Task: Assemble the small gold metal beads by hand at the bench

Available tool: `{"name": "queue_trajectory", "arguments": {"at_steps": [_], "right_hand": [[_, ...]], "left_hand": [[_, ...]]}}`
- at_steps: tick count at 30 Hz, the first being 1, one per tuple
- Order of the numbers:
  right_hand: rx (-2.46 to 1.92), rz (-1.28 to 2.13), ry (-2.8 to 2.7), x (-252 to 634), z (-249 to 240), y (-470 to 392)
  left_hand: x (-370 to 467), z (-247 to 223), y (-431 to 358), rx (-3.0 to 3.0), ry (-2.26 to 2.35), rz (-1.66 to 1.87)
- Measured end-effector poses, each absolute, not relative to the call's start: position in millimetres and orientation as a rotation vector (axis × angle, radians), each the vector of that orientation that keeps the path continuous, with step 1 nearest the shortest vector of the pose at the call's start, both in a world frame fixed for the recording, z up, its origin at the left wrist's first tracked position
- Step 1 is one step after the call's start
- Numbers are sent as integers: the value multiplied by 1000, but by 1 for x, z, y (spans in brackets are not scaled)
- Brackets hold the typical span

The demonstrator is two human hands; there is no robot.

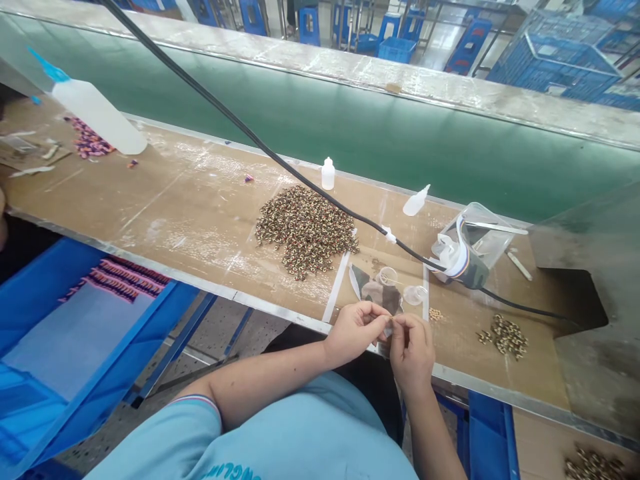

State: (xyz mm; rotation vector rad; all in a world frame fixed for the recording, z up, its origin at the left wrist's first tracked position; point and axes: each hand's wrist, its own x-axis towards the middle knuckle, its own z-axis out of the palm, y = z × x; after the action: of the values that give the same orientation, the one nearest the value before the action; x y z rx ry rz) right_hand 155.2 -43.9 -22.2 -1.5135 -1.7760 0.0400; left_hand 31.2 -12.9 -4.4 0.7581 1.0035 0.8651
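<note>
My left hand (356, 333) and my right hand (413, 348) meet at the front edge of the workbench, fingertips pinched together. Whatever lies between the fingertips is too small to name. Just behind them is a camouflage-patterned cloth (376, 291) with a small clear round dish (388, 276) on it. Another clear round dish (414, 295) is to the right, near a few tiny tan beads (435, 314). A large pile of small dark and gold pieces (306, 230) spreads to the left of the hands. A smaller pile of similar pieces (509, 337) lies to the right.
A black cable (225, 113) crosses above the bench (165, 193). Small white bottles (328, 175) (416, 201) stand and lie behind, a large bottle (100, 115) is far left, a clear container (493, 233) right. A blue bin (115, 373) sits lower left.
</note>
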Motion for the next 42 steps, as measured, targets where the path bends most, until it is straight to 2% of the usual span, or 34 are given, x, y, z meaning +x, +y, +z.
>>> {"name": "queue_trajectory", "arguments": {"at_steps": [42], "right_hand": [[-1449,59,-1768,160,-21,-44]], "left_hand": [[30,-6,-13,801,962,876]]}}
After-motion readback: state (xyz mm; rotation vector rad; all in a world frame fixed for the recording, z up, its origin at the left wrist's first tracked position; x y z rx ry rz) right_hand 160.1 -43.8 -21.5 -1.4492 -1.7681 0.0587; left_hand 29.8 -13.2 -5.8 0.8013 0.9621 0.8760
